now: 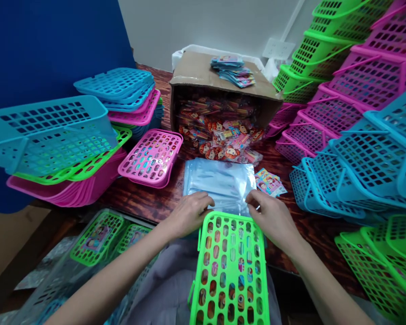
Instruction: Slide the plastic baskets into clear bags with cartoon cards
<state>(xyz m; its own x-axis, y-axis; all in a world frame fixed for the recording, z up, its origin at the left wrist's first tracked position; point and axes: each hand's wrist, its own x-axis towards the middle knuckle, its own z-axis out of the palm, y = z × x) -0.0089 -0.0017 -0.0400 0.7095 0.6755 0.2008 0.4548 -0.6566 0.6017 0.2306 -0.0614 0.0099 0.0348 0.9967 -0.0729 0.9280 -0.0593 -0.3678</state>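
Although both hands are near to the clear plastic bags (219, 176), I cannot tell whether the left hand (191, 212), with its fingers curled, grasps anything; at the right hand (272, 216) thumb and forefinger come close together by the bags' edge, but a pinch is also not certain. Taking these bags as the clock's centre, the green basket (228, 271) lies at 6 o'clock, over the lap (165, 280). No hand visibly supports it, so it could slide if the lap shifts, and if its lid is not well fastened, the contents might spill. The thin bags look slippery; they may cling together.

Through the green basket's slots one sees small colourful items, which I cannot name. The pink basket (150, 158) at 10 o'clock is also lidded and filled. At 12 o'clock the cardboard box (196, 67), open towards the person, contains many cartoon-printed packets (219, 140). At 8 o'clock a transparent tub (62, 275) holds more baskets (94, 237).
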